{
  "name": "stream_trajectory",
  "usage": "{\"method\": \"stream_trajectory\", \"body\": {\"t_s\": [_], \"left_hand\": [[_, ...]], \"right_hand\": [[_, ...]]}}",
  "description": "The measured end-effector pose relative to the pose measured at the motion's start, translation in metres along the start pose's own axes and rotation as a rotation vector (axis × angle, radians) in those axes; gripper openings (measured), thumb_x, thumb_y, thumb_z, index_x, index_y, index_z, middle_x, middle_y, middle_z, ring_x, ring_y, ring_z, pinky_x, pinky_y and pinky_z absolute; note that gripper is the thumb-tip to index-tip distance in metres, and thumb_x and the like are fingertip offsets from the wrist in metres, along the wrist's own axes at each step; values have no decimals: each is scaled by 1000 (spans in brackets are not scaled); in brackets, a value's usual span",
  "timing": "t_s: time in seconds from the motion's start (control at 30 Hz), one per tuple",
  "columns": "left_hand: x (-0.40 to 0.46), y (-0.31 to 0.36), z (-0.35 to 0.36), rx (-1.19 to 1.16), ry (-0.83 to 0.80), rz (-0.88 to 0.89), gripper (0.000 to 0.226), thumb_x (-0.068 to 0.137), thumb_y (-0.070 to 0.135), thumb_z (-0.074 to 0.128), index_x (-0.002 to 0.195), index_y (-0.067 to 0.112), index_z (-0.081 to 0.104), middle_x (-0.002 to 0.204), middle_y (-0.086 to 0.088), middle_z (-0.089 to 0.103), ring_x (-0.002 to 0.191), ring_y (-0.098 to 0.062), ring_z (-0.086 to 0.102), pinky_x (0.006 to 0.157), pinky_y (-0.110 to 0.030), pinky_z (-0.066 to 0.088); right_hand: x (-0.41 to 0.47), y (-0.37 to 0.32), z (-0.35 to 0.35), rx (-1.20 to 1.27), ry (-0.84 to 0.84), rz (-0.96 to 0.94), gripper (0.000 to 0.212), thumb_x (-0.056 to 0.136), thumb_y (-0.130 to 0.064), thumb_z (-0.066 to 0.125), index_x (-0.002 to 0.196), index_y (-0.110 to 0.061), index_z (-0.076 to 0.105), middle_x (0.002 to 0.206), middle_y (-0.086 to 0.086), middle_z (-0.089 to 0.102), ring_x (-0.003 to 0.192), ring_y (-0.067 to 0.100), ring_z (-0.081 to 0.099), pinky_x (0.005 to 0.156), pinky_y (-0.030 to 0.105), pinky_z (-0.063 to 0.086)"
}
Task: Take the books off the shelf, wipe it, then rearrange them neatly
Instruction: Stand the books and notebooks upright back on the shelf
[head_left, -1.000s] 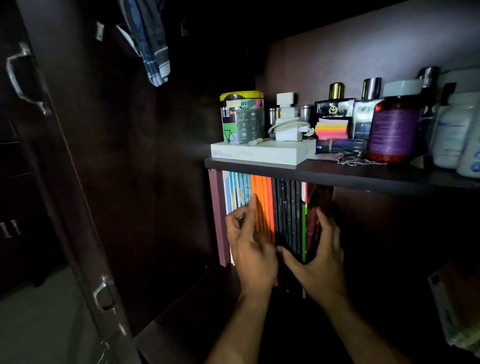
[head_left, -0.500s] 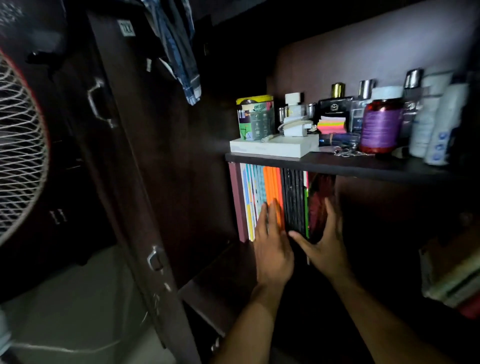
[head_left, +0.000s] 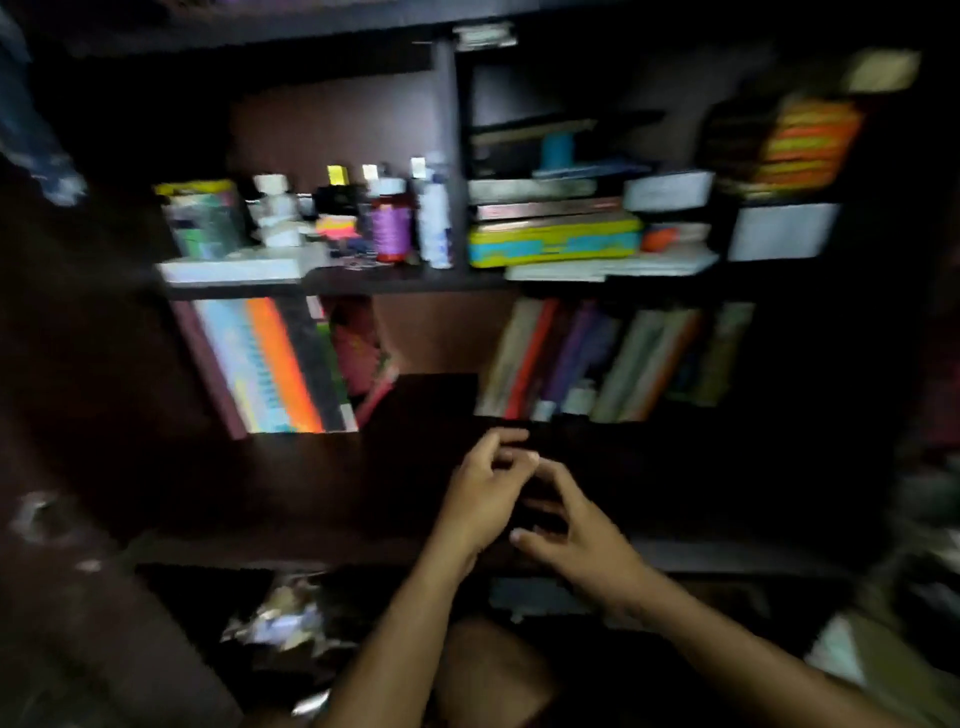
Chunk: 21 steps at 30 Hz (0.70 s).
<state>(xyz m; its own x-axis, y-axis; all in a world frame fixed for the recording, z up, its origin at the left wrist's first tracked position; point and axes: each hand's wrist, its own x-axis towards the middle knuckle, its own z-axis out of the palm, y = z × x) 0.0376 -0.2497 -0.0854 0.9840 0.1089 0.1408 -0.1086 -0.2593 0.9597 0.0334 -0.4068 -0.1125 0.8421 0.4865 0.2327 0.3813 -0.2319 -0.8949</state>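
The books are standing in a leaning row on the dark shelf, at its left end. My left hand and right hand are hovering together in front – fingers loosely curled, holding nothing I can make out.

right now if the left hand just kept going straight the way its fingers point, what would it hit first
Probably the row of leaning books in the right compartment. The left hand points up and slightly right over the dark shelf board; nothing visible lies between, though blur and darkness leave depth uncertain.
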Motion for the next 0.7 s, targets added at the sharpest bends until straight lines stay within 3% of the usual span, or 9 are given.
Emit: {"method": "stream_trajectory", "body": {"t_s": [0.1,0.23,0.33,0.43,0.53,0.6,0.7], "left_hand": [[-24,45,88,-70,-347,99,20,97,29,67,117,33,67,101,5,74,94,-7,71,85,-23,54],[-63,86,184,-109,-696,178,26,90,32,71,115,30,67,102,1,74,97,-18,72,84,-34,56],[-102,111,254,-77,-942,258,23,91,24,74,112,31,67,104,2,75,97,-16,70,88,-30,53],[-138,123,303,-5,-1119,344,36,83,39,76,117,35,64,113,5,71,104,-8,68,90,-24,52],[-156,121,328,81,-1167,398,35,90,29,77,119,39,60,124,11,63,114,-6,62,92,-22,49],[-158,111,337,121,-1145,389,37,88,35,79,119,42,60,128,16,60,116,-6,61,95,-26,50],[-157,93,338,189,-1012,349,50,82,45,78,127,43,55,133,11,52,118,-9,59,101,-36,50]], "right_hand": [[-90,-24,-94,-267,81,45,60,91,-31,74,142,-29,44,139,-11,58,129,2,55,109,31,47],[-209,-68,-195,-473,278,258,50,92,-28,74,135,-21,51,128,-4,65,117,8,63,99,37,53],[-319,-100,-246,-602,469,468,45,91,-29,75,131,-24,55,119,-6,67,107,4,65,88,27,56],[-412,-117,-271,-634,643,601,40,91,-29,76,126,-22,59,111,-4,70,99,8,68,83,22,55],[-479,-109,-286,-650,786,684,33,90,-35,75,120,-26,63,110,-8,71,98,7,68,90,29,55],[-506,-88,-293,-619,838,751,32,90,-36,75,119,-26,65,115,-9,70,101,7,67,95,36,54],[-510,-47,-284,-524,810,920,53,87,-51,73,130,-25,59,127,-9,64,108,9,63,102,34,49]]}}
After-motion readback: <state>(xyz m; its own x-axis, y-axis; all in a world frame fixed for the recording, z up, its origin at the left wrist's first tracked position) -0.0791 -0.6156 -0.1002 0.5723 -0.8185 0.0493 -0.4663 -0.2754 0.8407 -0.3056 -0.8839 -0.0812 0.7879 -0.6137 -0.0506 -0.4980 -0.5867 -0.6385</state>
